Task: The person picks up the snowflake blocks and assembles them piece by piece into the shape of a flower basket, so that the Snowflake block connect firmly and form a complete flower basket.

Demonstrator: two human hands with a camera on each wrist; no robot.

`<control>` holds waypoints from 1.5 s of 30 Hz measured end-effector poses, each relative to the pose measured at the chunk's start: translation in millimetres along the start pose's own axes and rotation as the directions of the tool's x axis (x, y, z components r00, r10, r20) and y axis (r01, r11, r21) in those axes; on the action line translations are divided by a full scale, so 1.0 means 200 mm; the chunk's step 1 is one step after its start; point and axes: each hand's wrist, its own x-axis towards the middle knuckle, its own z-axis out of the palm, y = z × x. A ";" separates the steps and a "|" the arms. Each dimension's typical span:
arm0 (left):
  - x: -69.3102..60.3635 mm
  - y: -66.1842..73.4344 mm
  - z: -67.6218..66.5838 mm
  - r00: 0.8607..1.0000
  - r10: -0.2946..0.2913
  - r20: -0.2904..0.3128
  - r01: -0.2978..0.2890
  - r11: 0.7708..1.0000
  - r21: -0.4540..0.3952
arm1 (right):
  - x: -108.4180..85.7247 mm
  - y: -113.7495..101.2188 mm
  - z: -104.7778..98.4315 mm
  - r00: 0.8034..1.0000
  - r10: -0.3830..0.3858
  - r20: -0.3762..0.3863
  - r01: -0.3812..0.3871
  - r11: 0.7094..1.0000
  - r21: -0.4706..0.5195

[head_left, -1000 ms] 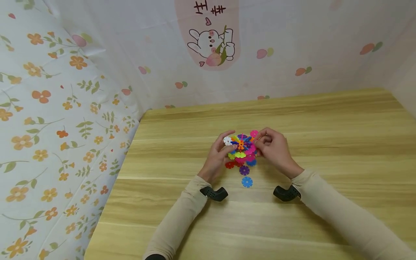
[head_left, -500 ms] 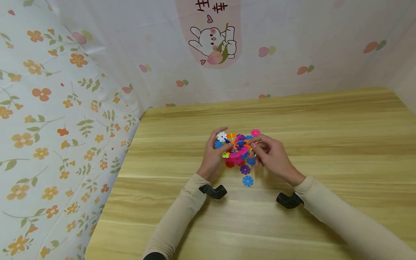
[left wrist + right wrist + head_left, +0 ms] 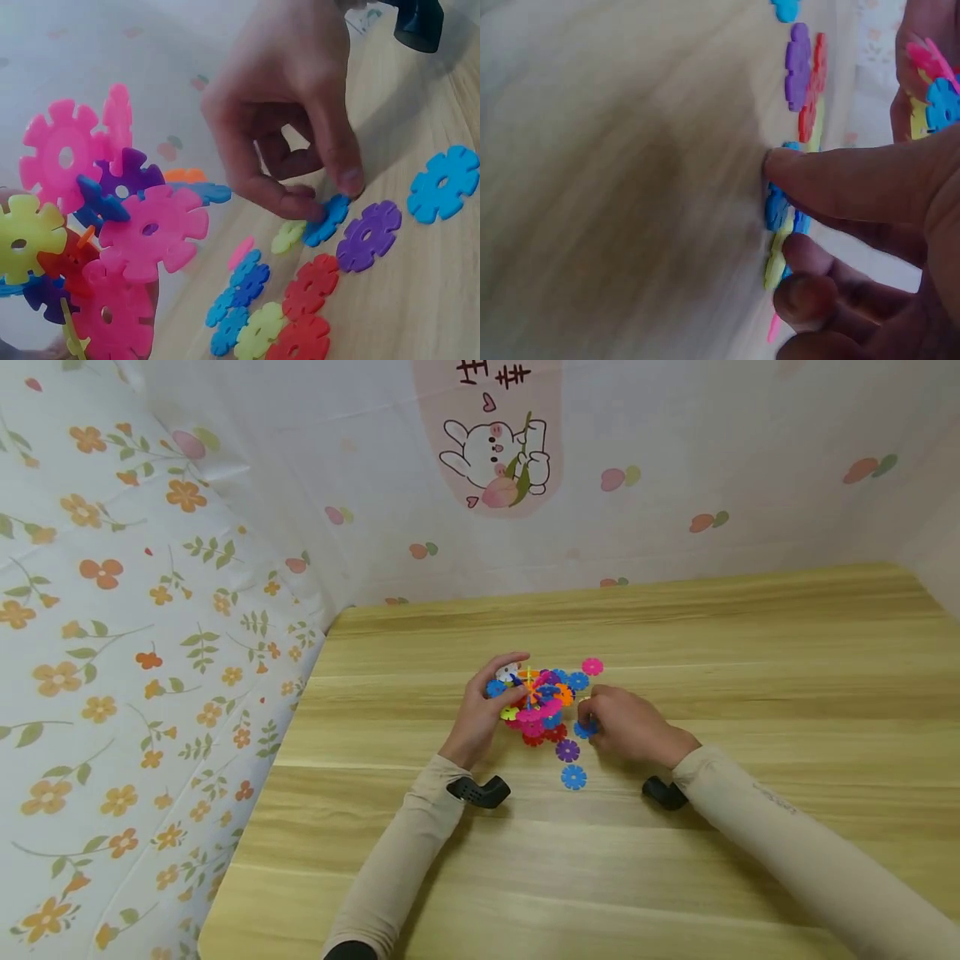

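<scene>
My left hand (image 3: 469, 717) grips a ball-like cluster of interlocking flower-shaped plastic discs (image 3: 542, 703), in pink, orange, blue, purple and yellow. Its thumb lies over the near side of the cluster. Right of it, my right hand (image 3: 639, 728) is down at the table with thumb and forefinger pinching a blue disc (image 3: 327, 222) that still lies on the wood. Thumb and forefinger sit at the edges of this disc in the left wrist view. The right wrist view shows the thumb (image 3: 840, 180) pressed on the blue disc, and the other fingers curled.
Loose discs lie around on the wooden table (image 3: 750, 652): a purple disc (image 3: 567, 750), a light blue disc (image 3: 573, 777), a pink disc (image 3: 592, 667), red discs (image 3: 311, 285) and several more under the cluster. A patterned cloth (image 3: 360, 460) hangs behind the table.
My right hand has let go of the cluster and moved down and right to the blue disc. The left hand has shifted left with the cluster, which has turned.
</scene>
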 end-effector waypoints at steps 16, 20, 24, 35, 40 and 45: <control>0.07 0.01 -0.07 1.000 0.027 0.004 -0.027 0.999 -0.026 | 0.03 0.01 0.00 1.000 0.002 0.007 -0.002 1.000 -0.012; 0.08 0.02 -0.08 0.999 0.039 0.007 -0.038 0.999 -0.023 | 0.04 0.03 0.00 1.000 -0.005 0.007 0.004 0.997 0.075; 0.09 0.02 -0.08 0.999 0.045 0.010 -0.045 0.999 -0.010 | 0.05 0.06 -0.02 1.000 -0.012 0.013 0.008 0.972 0.236; 0.10 0.01 -0.06 0.999 0.049 -0.009 -0.049 0.999 0.004 | 0.07 -0.02 -0.16 0.967 0.164 -0.193 -0.029 0.830 0.558; 0.10 0.00 -0.05 0.998 0.059 0.006 -0.059 0.998 0.006 | 0.10 -0.08 -0.18 0.945 0.188 -0.269 0.000 0.819 0.573; 0.10 0.01 -0.04 0.999 0.046 0.010 -0.046 0.999 -0.006 | 0.13 -0.10 -0.17 0.935 0.191 -0.298 0.004 0.836 0.549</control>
